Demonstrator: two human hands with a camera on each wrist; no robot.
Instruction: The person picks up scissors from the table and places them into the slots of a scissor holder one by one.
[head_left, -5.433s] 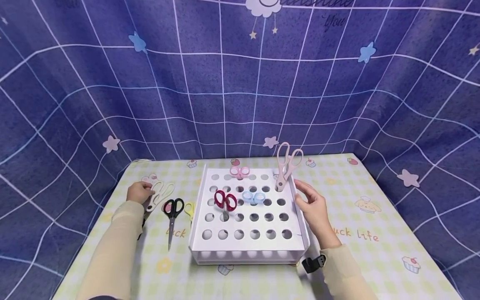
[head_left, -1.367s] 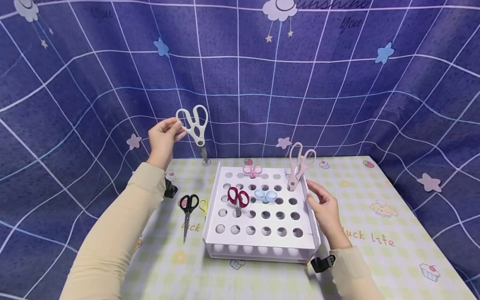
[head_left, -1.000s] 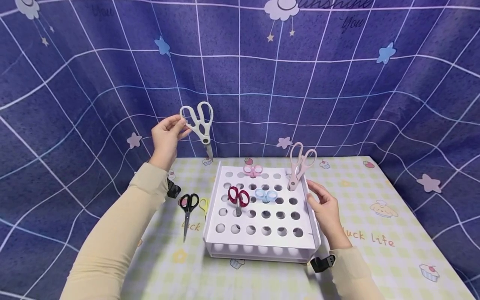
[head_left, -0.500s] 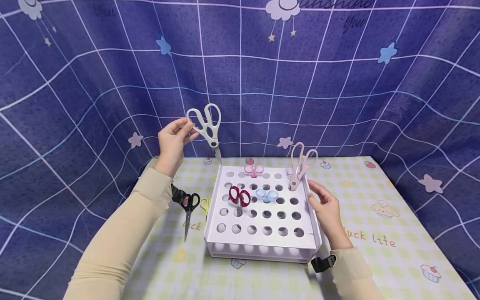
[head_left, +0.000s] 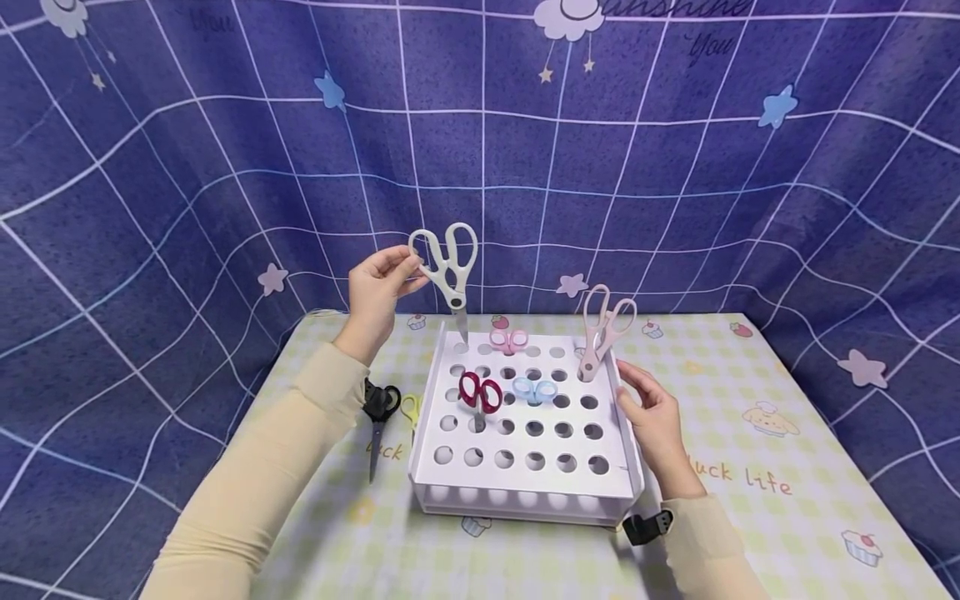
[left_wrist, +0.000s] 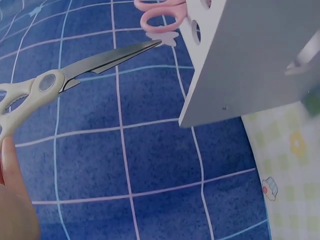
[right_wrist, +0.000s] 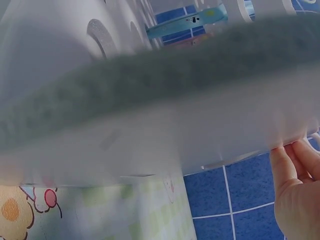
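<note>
The left hand (head_left: 378, 292) pinches the white scissors (head_left: 454, 292), point down by the rack (head_left: 615, 450)'s back left corner, while the right hand (head_left: 654, 421) rests loosely on its side; finding a hole (head_left: 461, 349) seems the step, calling next for slow lowering.

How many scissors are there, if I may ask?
7: the white pair in the left hand; large pink, small pink, red and blue pairs in the rack; black and yellow pairs on the table. Others may be hidden.

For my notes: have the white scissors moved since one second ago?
Yes: relative to the rack, the white scissors moved right and down, their tip now seemingly over its back-left hole.
</note>
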